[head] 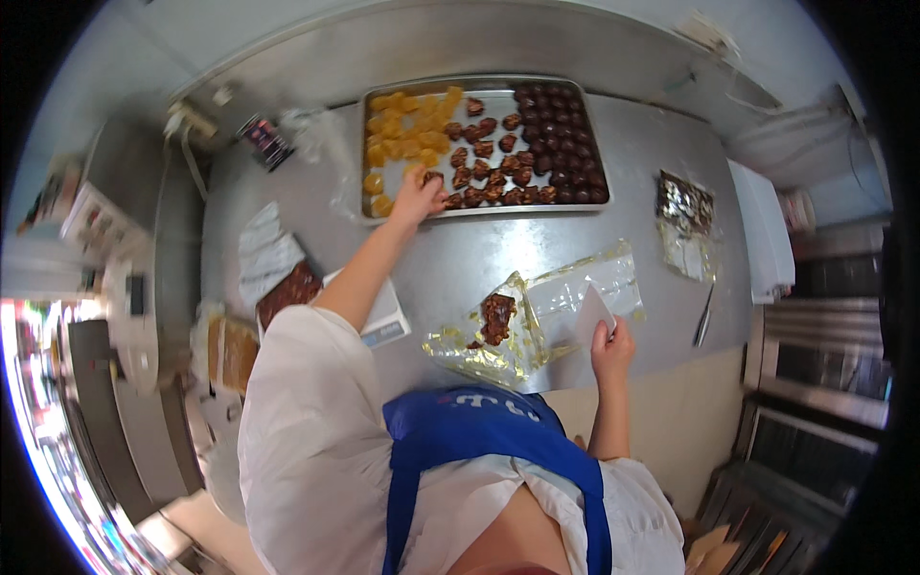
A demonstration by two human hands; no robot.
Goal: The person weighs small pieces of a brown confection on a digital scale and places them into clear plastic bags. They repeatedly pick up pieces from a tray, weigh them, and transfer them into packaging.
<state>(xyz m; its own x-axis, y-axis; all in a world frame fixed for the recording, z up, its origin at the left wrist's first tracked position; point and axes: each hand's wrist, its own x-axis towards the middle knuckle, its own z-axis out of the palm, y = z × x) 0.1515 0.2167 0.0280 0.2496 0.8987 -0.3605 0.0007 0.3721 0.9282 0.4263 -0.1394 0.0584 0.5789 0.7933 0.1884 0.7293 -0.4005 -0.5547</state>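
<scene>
My left hand [418, 200] reaches over the near edge of a metal sheet tray [496, 210], its fingers pinching a dark nut cluster [433, 177]. Yellow candied fruit pieces [407, 123] fill the tray's left side. Loose nut clusters [483, 149] occupy the middle, and round dark chocolates [562, 136] stand in rows at the right. My right hand [612, 350] grips a thin white scraper [596, 309], tilted above a clear plastic sheet [579, 284] with yellow markings. To the left of that hand, a brown nutty chunk [497, 318] rests on the same kind of wrapping.
A white flat device, likely a scale [387, 316], lies partly under my left arm beside a brown block [289, 293] in white wrapping. At the right are a foil packet [685, 208], a knife [704, 320] and a white box [760, 230]. A dark printed packet [265, 141] lies back left.
</scene>
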